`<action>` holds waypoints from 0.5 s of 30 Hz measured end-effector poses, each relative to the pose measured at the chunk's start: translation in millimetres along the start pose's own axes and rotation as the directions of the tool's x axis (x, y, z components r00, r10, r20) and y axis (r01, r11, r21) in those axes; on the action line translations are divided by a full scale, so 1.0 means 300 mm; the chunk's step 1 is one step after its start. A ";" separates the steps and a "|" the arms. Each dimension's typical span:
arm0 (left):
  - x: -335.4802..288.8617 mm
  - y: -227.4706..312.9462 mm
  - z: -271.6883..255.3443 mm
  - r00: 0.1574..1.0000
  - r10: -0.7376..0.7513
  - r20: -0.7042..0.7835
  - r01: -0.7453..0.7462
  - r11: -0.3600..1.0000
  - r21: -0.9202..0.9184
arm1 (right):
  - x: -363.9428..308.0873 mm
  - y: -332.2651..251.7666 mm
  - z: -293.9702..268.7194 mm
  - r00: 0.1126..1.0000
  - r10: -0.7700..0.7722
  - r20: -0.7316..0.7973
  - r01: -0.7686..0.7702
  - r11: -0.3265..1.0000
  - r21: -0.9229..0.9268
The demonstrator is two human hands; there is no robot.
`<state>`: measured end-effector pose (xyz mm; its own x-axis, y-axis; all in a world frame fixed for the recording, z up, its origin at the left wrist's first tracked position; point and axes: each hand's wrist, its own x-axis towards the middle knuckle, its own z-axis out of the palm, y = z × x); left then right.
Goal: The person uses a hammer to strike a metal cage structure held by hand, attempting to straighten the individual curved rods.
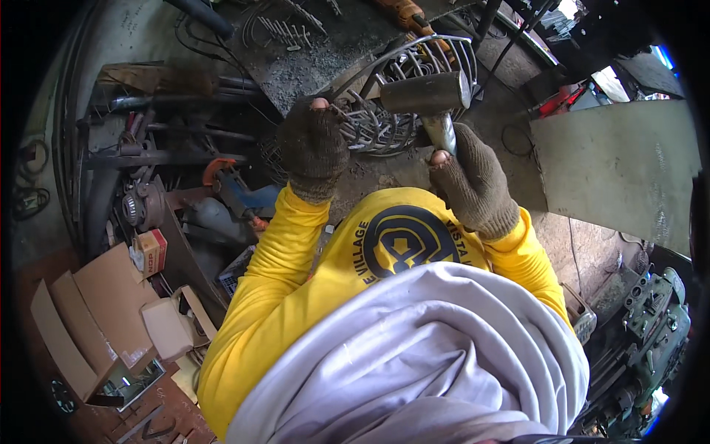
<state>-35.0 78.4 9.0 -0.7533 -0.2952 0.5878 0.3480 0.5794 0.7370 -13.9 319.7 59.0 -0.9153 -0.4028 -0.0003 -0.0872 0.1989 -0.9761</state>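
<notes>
My right hand, in a brown knit glove with a bare thumb tip, is wrapped round the short handle of a hammer. The hammer has a thick, dark cylindrical head, which lies crosswise in front of the hand. My left hand, gloved the same way, is closed at the near-left end of a curved metal frame, thumb on top; the exact grip is hidden. Beneath and behind the hammer sits a heap of bent metal rods. The hammer head covers part of the frame and the heap.
A dark metal worktop with loose rods and grit lies ahead, an orange power tool at its far edge. Metal stock and a blue-orange tool are at left, above cardboard boxes. A large sheet and green machine stand right.
</notes>
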 end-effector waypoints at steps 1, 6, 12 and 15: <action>0.011 0.025 0.000 0.999 -0.054 0.008 0.054 0.997 -0.057 | -0.005 -0.018 -0.008 0.998 0.047 0.034 -0.049 0.998 0.049; 0.008 -0.001 -0.018 0.993 -0.116 0.014 0.116 0.993 0.033 | -0.021 -0.026 -0.020 0.943 -0.142 -0.300 0.288 0.799 0.528; 0.019 -0.017 -0.030 0.988 0.133 -0.080 -0.127 0.989 0.081 | -0.010 -0.029 -0.015 0.999 -0.035 -0.019 0.038 0.972 0.231; 0.029 0.004 -0.037 0.995 0.102 -0.023 -0.100 0.992 0.071 | -0.023 -0.032 -0.038 0.999 -0.028 -0.047 0.044 0.911 0.411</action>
<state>-35.1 68.1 18.6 -0.7007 -0.2523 0.6674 0.3814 0.6582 0.6491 -11.1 330.8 70.9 -0.9299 -0.3661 0.0369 0.0414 -0.2036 -0.9782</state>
